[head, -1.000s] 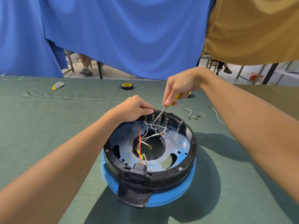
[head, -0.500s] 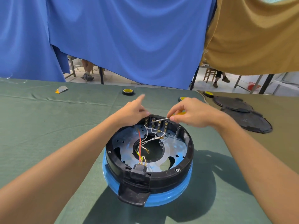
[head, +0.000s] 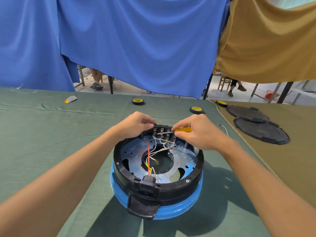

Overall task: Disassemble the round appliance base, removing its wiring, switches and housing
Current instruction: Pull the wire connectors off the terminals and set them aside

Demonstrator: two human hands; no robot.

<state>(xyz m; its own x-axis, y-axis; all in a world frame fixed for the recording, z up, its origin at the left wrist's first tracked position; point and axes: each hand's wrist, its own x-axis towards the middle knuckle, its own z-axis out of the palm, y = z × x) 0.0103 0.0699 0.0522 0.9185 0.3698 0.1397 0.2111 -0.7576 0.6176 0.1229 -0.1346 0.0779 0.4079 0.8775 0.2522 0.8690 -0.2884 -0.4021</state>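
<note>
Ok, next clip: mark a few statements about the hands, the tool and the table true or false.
1. The right hand holds a yellow-handled screwdriver. True.
2. Its tip points at the black socket on the near rim. False: it reaches the terminals at the far rim.
3. The left hand lies flat on the table. False: it grips the far rim of the appliance base.
4. Two black round covers lie on the olive cloth at the right. True.

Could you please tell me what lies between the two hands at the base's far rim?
In the head view, the screwdriver held by the right hand reaches toward the left hand, crossing the switch terminals on the base.
</note>
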